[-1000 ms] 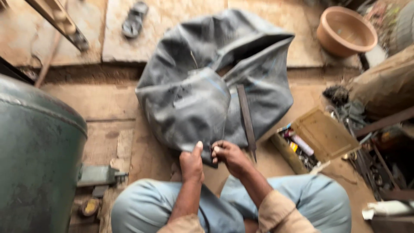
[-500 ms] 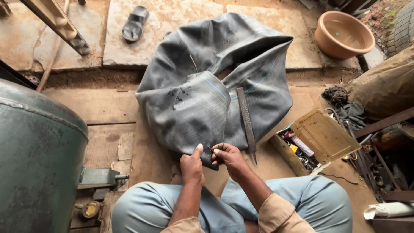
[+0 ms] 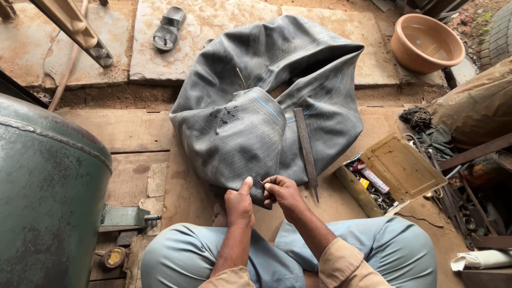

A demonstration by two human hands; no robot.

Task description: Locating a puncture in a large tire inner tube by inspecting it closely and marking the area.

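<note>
A large grey rubber inner tube [image 3: 266, 101] lies folded on the wooden floor in front of my crossed legs. My left hand [image 3: 239, 204] presses on the tube's near edge, thumb up. Beside it, my right hand [image 3: 282, 193] pinches a small thin object at the same edge; what the object is cannot be told. A long dark metal file [image 3: 306, 149] rests on the tube just right of my hands.
A big green metal tank [image 3: 48, 186] stands at the left. An open wooden box [image 3: 392, 173] with small tools sits at the right, with scrap metal beyond it. A clay bowl [image 3: 426, 42] and a sandal [image 3: 169, 28] lie on the far stone slabs.
The view has tilted slightly. My hands stay at the tube's near edge, and the right hand's fingers have shifted a little around the small object.
</note>
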